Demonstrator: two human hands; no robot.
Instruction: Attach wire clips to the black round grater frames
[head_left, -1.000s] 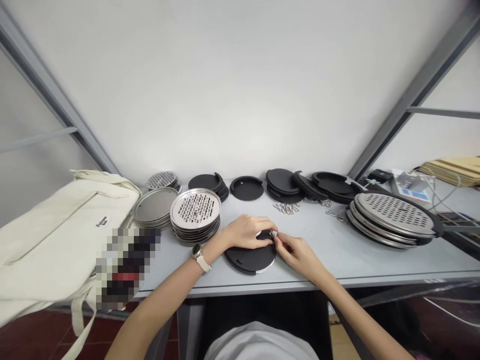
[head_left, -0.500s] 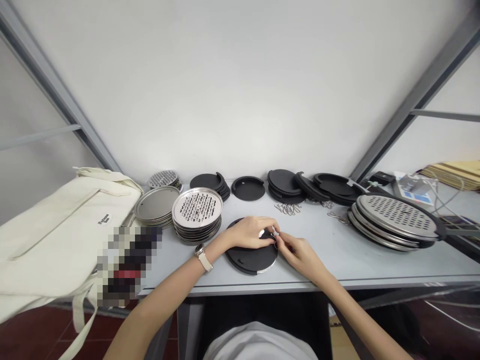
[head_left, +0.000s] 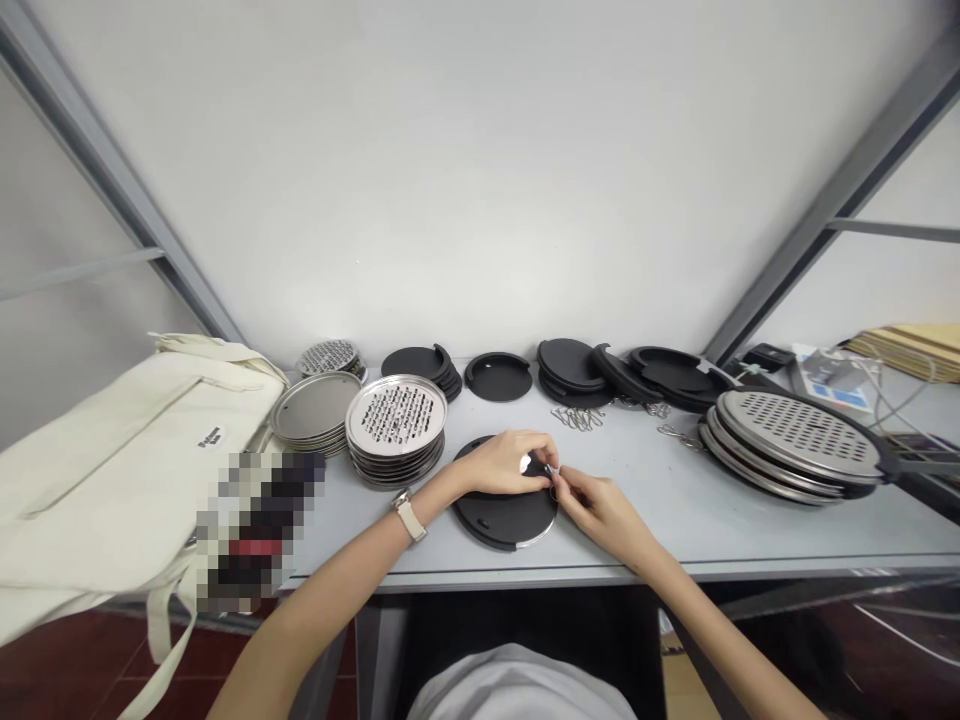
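Note:
A black round disc (head_left: 510, 520) with a raised rim and a silvery strip along its lower right edge lies flat on the table before me. My left hand (head_left: 510, 464) reaches over its upper part, thumb and index finger pinched at the disc's right side. There my right hand (head_left: 596, 505) meets it, its fingertips pinching too. Between the two sets of fingertips shows a small silvery metal clip (head_left: 553, 472), mostly covered by the fingers. A thin wire loop seems to hang below it; its exact shape is too small to tell.
Stacked metal grater discs (head_left: 397, 418) and plain metal discs (head_left: 315, 406) stand left. Black discs (head_left: 571, 364) line the wall, with loose wire clips (head_left: 577, 418) before them. Large perforated plates (head_left: 799, 435) are stacked right. A cream bag (head_left: 127, 470) lies far left.
My left fingertips have closed in lower on the small metal clip, so less of it shows. Both hands otherwise stay in place; the disc has not moved.

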